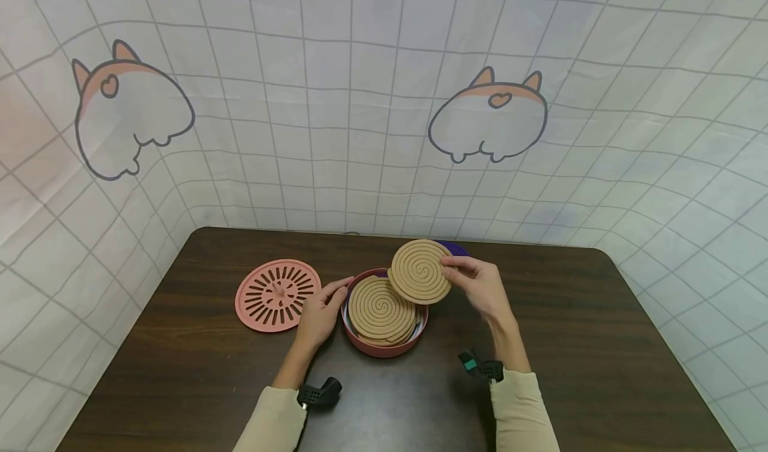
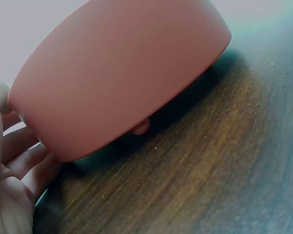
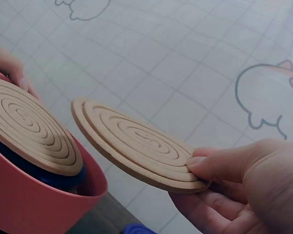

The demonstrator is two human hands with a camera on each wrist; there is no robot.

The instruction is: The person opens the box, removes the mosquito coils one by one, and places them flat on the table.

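Observation:
My right hand [image 1: 478,284] pinches a tan spiral mosquito coil [image 1: 420,272] at its right edge, thumb on top and fingers beneath. It is held up over the right side of a round reddish-pink container [image 1: 384,352]. Inside the container lies another mosquito coil [image 3: 34,124], on top of more coils, with dark blue packaging [image 3: 29,165] showing below. My left hand [image 1: 319,317] holds the container at its left side, with fingers [image 2: 24,156] round its outer wall. In the left wrist view a small rounded foot [image 2: 140,126] shows under the container.
Left of my left hand lies a round pink slotted lid [image 1: 279,295] with a small knob. A purple-blue object [image 1: 454,248] is partly hidden behind the lifted coil. The dark wooden table [image 1: 576,345] meets a white grid-patterned curtain [image 1: 336,139] at its back edge.

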